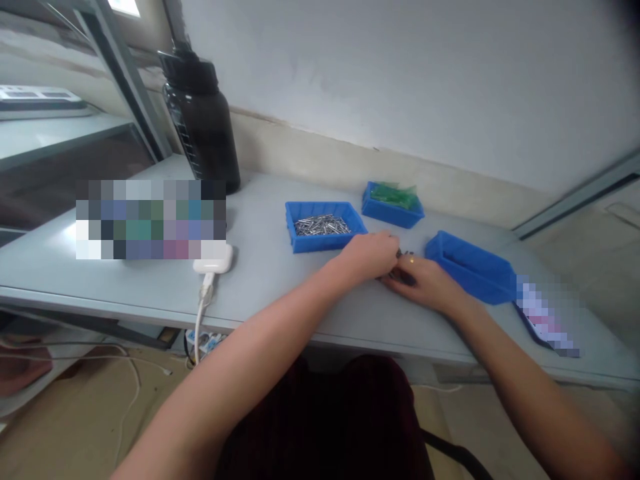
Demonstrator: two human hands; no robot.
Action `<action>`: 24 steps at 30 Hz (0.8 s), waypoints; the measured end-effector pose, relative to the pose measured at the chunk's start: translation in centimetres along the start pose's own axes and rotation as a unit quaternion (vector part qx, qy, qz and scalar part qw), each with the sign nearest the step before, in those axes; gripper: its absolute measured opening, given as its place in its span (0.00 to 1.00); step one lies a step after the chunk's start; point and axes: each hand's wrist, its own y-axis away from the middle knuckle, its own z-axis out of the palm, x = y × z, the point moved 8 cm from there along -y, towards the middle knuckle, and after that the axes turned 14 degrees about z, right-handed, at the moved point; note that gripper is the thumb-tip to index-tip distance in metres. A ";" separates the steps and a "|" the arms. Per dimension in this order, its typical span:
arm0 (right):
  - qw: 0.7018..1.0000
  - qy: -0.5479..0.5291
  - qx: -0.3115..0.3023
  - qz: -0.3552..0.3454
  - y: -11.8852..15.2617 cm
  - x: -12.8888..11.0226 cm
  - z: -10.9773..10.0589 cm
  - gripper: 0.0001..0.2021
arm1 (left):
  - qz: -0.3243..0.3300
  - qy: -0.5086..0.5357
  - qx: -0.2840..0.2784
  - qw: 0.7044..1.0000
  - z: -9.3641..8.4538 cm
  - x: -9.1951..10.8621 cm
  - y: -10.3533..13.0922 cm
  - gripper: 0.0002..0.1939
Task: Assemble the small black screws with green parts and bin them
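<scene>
My left hand [373, 254] and my right hand [426, 283] meet above the table, fingers closed together. Small dark pieces [403, 275] show between and under the fingers; what they are I cannot make out. Just beyond my left hand stands a blue bin [295, 241] filled with thin shiny metal pins [323, 225]. Behind both hands a smaller blue bin [393, 213] holds green plastic pieces [394, 195]. Beside my right hand is a longer blue bin [470, 267], whose contents are hidden by its wall.
A dark water bottle [207, 127] stands at the back left near the wall. A white charger [214, 260] with a cable lies near the left front edge. Blurred-out items are at left, and a blurred phone-like object [543, 323] lies at right. Metal frame posts rise at both ends.
</scene>
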 end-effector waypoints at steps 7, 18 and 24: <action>1.000 -0.009 0.024 0.016 -0.1 1.2 0.4 0.08 | 0.016 0.022 0.037 0.999 -1.4 0.8 -0.1 0.13; 0.976 -0.102 0.157 0.113 0.2 2.3 -3.0 0.11 | 0.019 0.126 0.179 0.976 -3.3 0.3 0.3 0.06; 0.974 -0.118 0.173 0.084 0.3 2.6 -3.5 0.15 | 0.049 0.296 0.233 0.925 -3.2 -0.1 -0.2 0.06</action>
